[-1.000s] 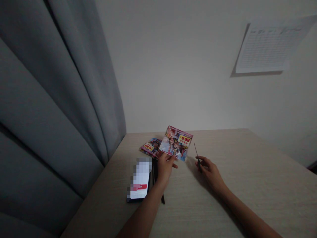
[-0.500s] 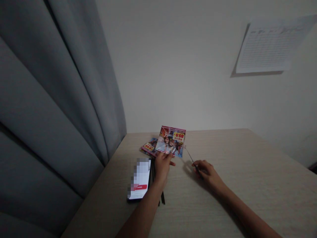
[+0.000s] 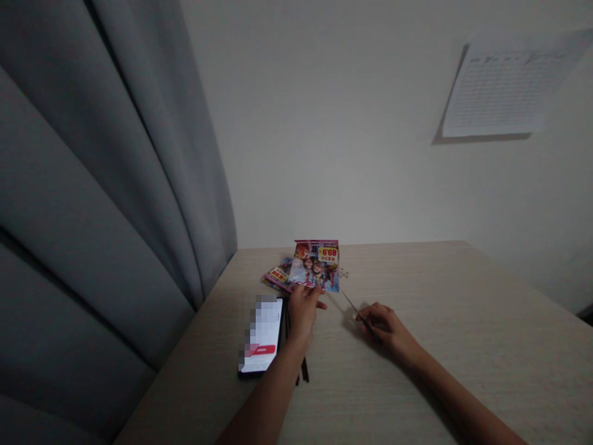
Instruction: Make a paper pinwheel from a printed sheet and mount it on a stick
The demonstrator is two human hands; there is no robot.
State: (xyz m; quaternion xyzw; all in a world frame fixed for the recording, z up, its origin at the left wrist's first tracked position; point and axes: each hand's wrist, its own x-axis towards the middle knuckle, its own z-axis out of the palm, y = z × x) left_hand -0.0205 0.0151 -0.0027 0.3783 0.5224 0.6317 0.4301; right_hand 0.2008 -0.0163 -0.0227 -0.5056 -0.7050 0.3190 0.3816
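In the head view my left hand [image 3: 304, 309] grips the near edge of a colourful printed flyer [image 3: 315, 262], its print upside down to me. A second flyer [image 3: 277, 276] lies partly under it on the left. My right hand [image 3: 382, 324] is closed around a slim tool with a dark handle and a thin, straight metal shaft [image 3: 349, 300]; its exact kind is unclear. The shaft's tip points at the flyer's lower right corner; whether they touch I cannot tell. Just right of the flyer lie several tiny pale bits [image 3: 343, 272].
A phone [image 3: 264, 334] with a lit screen lies left of my left forearm. Dark thin strips [image 3: 304, 371] stick out from under that forearm. A grey curtain [image 3: 139, 154] borders the wooden table [image 3: 417, 272] on the left; a wall stands behind, with a paper sheet [image 3: 503, 93] on it.
The held flyer has shifted slightly left and turned a little, its top edge now lower. The right hand and tool have drawn slightly down and left. The tiny bits now show more plainly.
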